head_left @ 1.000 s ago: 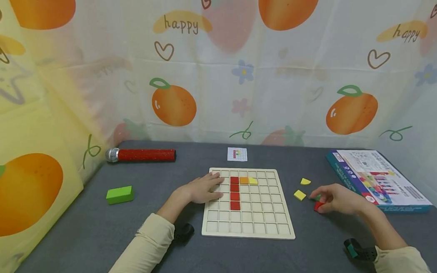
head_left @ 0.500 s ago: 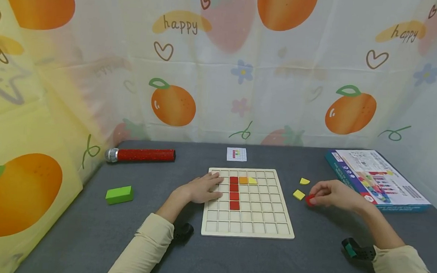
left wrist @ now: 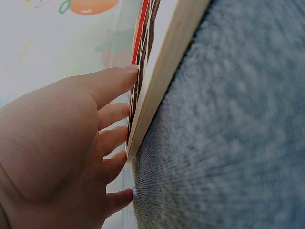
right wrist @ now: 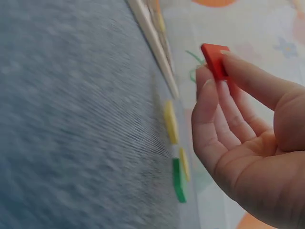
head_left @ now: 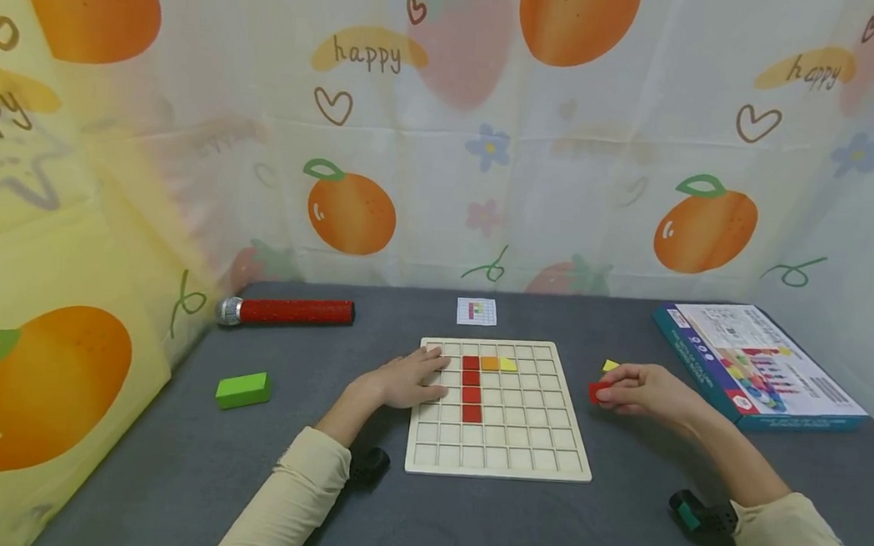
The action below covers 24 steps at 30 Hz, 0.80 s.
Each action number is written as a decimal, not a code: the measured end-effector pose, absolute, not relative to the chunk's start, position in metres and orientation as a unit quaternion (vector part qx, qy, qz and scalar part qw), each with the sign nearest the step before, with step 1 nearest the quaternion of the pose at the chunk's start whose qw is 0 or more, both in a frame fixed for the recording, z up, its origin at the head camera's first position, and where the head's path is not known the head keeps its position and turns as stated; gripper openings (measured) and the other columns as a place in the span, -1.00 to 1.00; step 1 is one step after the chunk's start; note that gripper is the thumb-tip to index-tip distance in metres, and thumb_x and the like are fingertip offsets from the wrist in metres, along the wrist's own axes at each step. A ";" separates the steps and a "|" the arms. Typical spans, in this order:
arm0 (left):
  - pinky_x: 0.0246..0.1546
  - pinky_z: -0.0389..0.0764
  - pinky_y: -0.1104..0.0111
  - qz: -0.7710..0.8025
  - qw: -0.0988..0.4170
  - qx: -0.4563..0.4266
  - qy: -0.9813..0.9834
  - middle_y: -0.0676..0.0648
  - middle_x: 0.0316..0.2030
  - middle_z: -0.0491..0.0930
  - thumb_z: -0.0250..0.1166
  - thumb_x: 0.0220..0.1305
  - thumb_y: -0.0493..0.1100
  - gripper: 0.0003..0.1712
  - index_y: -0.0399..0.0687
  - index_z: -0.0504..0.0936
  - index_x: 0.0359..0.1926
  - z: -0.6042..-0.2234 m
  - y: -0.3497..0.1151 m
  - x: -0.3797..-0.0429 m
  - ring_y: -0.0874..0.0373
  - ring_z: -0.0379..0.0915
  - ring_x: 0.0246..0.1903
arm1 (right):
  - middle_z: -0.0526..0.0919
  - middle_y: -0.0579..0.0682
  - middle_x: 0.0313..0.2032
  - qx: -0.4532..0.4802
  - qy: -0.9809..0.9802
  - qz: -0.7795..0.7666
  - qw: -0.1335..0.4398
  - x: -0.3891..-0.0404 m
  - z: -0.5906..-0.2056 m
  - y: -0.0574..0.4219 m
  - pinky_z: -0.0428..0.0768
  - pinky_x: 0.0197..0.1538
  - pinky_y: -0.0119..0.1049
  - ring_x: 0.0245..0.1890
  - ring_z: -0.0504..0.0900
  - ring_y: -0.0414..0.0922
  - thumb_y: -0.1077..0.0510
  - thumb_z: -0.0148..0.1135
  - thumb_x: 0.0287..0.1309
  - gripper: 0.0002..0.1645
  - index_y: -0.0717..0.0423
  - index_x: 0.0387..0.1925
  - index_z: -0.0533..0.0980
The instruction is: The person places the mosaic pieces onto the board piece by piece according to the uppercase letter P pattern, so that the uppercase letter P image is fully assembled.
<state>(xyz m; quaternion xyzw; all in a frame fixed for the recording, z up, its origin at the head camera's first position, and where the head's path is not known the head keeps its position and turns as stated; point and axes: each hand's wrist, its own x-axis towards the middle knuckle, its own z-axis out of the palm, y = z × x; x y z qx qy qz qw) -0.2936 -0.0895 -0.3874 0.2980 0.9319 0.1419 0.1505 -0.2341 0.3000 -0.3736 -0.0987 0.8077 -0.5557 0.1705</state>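
A pale wooden grid board (head_left: 500, 471) lies on the dark table. Several red tiles form a column on it, with an orange tile (head_left: 489, 363) and a yellow tile (head_left: 507, 364) beside the top one. My left hand (head_left: 406, 380) rests with spread fingers on the board's left edge. Right of the board, my right hand (head_left: 647, 392) pinches a red square tile (right wrist: 217, 59) between thumb and fingertips, raised off the table. In the right wrist view, two yellow pieces (right wrist: 170, 121) and a green piece (right wrist: 178, 180) lie below that hand; in the head view it hides most of them.
A small printed card (head_left: 476, 311) lies behind the board. To the left are a red microphone-like tube (head_left: 295, 311) and a green block (head_left: 243, 390). At the back right lies a flat game box (head_left: 769, 368), close to my right hand. A patterned cloth hangs behind the table.
My right hand picks the red tile up from among the loose pieces and moves left with it, toward the board. My left hand stays on the board's edge.
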 end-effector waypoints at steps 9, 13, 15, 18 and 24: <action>0.32 -0.06 -0.05 0.137 0.148 0.292 0.935 -0.07 0.46 -0.02 0.05 0.41 0.12 -0.29 -0.02 0.14 0.46 -0.388 -0.088 -0.294 -0.02 -0.25 0.44 | 0.65 0.04 -0.20 -0.093 0.784 -0.588 0.176 -0.237 -0.384 0.287 0.59 -0.13 -0.31 -0.23 0.60 -0.09 0.15 0.25 0.25 -0.58 0.40 -0.02 0.41; 0.32 -0.05 -0.05 0.140 0.148 0.291 0.935 -0.08 0.45 -0.01 0.06 0.41 0.12 -0.30 -0.03 0.15 0.45 -0.388 -0.089 -0.294 -0.03 -0.24 0.43 | 0.65 0.06 -0.20 -0.088 0.786 -0.585 0.181 -0.238 -0.384 0.280 0.59 -0.12 -0.31 -0.23 0.60 -0.07 0.13 0.27 0.23 -0.56 0.38 -0.03 0.41; 0.31 -0.04 -0.06 0.143 0.148 0.292 0.934 -0.09 0.45 -0.01 0.06 0.41 0.11 -0.30 -0.04 0.16 0.45 -0.388 -0.089 -0.293 -0.03 -0.23 0.43 | 0.65 0.07 -0.19 -0.089 0.787 -0.583 0.185 -0.238 -0.385 0.275 0.58 -0.12 -0.30 -0.22 0.61 -0.06 0.11 0.29 0.21 -0.54 0.38 -0.02 0.41; 0.31 -0.04 -0.05 0.143 0.147 0.291 0.935 -0.09 0.45 0.00 0.06 0.41 0.11 -0.30 -0.04 0.16 0.45 -0.388 -0.089 -0.293 -0.03 -0.23 0.43 | 0.67 0.08 -0.17 -0.095 0.789 -0.577 0.190 -0.238 -0.385 0.269 0.58 -0.12 -0.30 -0.19 0.62 -0.07 0.09 0.30 0.20 -0.51 0.38 -0.01 0.42; 0.32 -0.04 -0.05 0.141 0.147 0.290 0.935 -0.08 0.45 0.00 0.06 0.41 0.12 -0.30 -0.03 0.16 0.45 -0.389 -0.089 -0.294 -0.03 -0.23 0.43 | 0.67 0.09 -0.17 -0.110 0.782 -0.580 0.202 -0.238 -0.385 0.257 0.58 -0.12 -0.30 -0.20 0.62 -0.07 0.11 0.28 0.22 -0.59 0.35 -0.06 0.45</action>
